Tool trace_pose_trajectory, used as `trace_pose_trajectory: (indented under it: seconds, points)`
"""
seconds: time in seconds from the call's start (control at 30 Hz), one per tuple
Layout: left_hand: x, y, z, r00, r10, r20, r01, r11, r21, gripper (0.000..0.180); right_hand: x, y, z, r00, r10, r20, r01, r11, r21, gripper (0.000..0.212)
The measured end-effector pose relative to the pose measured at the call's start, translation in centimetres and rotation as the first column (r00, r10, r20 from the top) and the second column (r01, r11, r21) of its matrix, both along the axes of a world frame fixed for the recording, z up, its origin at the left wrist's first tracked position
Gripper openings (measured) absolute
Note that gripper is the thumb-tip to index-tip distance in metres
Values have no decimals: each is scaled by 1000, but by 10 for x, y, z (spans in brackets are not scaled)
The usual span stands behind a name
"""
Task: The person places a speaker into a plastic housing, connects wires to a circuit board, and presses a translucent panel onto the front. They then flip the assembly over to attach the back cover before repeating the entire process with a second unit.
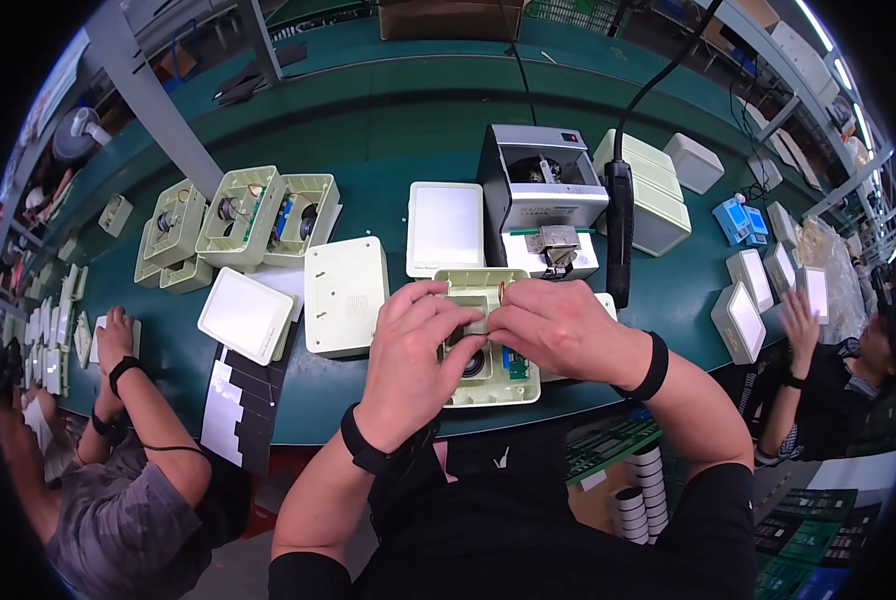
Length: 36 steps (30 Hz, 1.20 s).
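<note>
Left fingers [456, 319], right fingers [518, 319] bunched close; grip, if any, cannot be told. Pale-green rectangular plastic housing [490, 398] placed beneath, bench [368, 205] six o'clock. Thin reddish wire [502, 291], housing's one o'clock, could be snagged by slip.

My left hand [413, 345] and right hand [565, 325] come together over an open, pale green plastic housing [493, 397]; I can't see whether my fingertips grip anything. Inside it sit a round black part [476, 363] and a small green circuit board [517, 367]. Beyond stands a silver-and-black boxy machine [548, 212], with a black cylindrical power tool [619, 220] upright just to its right.
</note>
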<state>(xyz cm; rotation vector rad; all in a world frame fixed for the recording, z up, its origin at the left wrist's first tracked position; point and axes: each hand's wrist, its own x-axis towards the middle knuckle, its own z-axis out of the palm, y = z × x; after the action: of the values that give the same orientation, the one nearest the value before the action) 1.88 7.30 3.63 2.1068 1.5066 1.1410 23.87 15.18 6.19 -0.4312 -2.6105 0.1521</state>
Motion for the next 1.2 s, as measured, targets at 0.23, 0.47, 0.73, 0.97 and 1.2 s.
trace_pose_trajectory:
  seconds: [0.23,0.47,0.73,0.97,1.2]
  points:
    - [-5,5,-5,992,-115,61,118,991,-58,10,1,2,0,1000,-3,-1,3,996,-84,24]
    - [-7,6,-5,981,-136,136,152,982,-111,11,3,-8,5,998,25,65,-39,974,221,20]
    - [-6,4,-6,983,-136,121,146,986,-79,11,2,-4,1,998,-61,-1,61,998,-33,15]
    - [-3,3,-4,995,-91,44,90,996,23,13,1,-3,8,978,-193,79,203,798,-568,11]
    - [-2,5,-6,998,-37,49,35,998,47,12,-2,-6,3,983,-185,-11,163,888,-430,11]
